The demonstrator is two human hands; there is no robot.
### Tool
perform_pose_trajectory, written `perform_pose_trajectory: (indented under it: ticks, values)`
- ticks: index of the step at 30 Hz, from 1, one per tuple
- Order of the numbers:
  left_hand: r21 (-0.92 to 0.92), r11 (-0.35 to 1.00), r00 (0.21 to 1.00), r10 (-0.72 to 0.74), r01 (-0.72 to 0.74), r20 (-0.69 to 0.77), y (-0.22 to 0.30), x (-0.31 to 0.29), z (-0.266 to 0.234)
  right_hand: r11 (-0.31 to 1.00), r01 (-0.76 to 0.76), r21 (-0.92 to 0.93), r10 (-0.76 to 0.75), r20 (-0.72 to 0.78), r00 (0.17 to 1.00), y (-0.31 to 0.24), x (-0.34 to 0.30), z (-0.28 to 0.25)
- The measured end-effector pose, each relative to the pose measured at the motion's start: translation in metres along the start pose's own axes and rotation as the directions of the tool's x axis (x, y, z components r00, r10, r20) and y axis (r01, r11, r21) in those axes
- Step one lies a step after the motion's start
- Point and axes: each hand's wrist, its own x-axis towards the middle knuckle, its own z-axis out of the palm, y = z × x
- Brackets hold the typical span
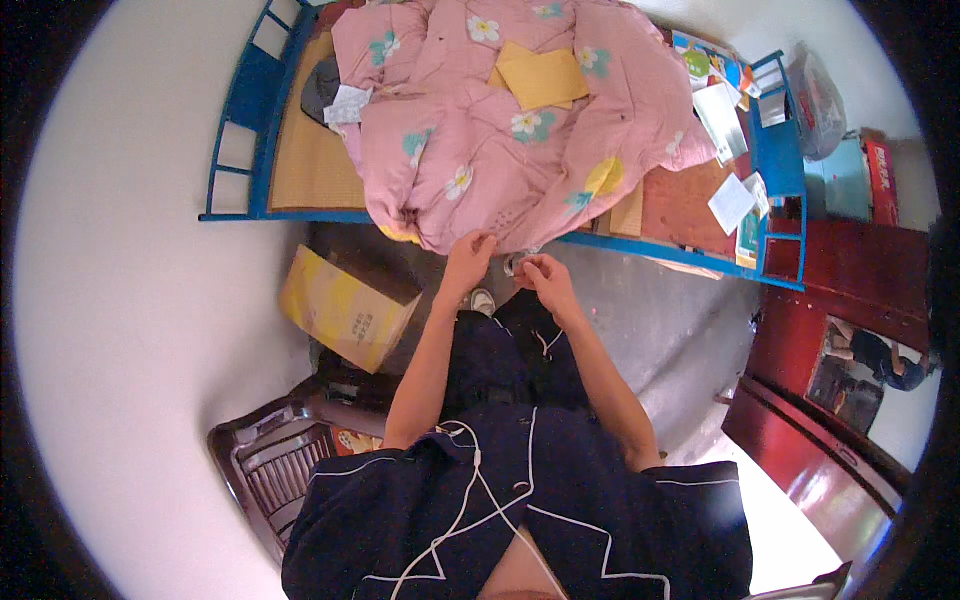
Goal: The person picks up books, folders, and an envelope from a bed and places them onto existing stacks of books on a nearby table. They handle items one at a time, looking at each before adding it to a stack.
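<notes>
A pink quilt (470, 150) with white flowers and teal leaves lies bunched over the bed and hangs past its near edge. At that hanging edge is my left hand (470, 257), fingers pinched together against the cloth. My right hand (546, 279) is just to the right and slightly nearer me, thumb and fingers closed in a pinch. Something small and pale shows beside its fingertips, too small to name. On top of the quilt rests a folded yellow cloth (543, 78).
The blue metal bed frame (640, 248) runs across ahead of me. Below it at left stands an open cardboard box (350, 308); nearer is a dark brown chair (285, 480). Papers (733, 203) lie on the bed's right end. A red cabinet (800, 370) with a mirror stands right.
</notes>
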Motion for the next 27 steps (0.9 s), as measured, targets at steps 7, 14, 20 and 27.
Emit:
perform_pose_trajectory:
  ticks: [7,14,20,27]
  values:
    - [-0.005,0.999,0.993,-0.039,0.039,-0.113,0.007,0.09,0.001,0.994,-0.107,0.034,0.107,-0.011,0.994,-0.05,0.091,-0.022]
    - [-0.047,0.997,0.987,-0.062,0.056,-0.148,0.014,0.149,0.011,0.987,-0.141,0.079,0.144,-0.025,0.989,-0.081,0.169,-0.044]
    - [-0.145,0.975,0.982,-0.177,0.166,-0.06,0.024,0.196,0.015,0.983,-0.172,0.056,0.173,-0.004,0.985,-0.075,0.234,-0.054]
    - [-0.005,0.978,0.977,-0.208,0.208,-0.056,-0.006,0.263,0.013,0.91,-0.332,0.247,0.361,-0.083,0.929,-0.103,0.286,-0.036]
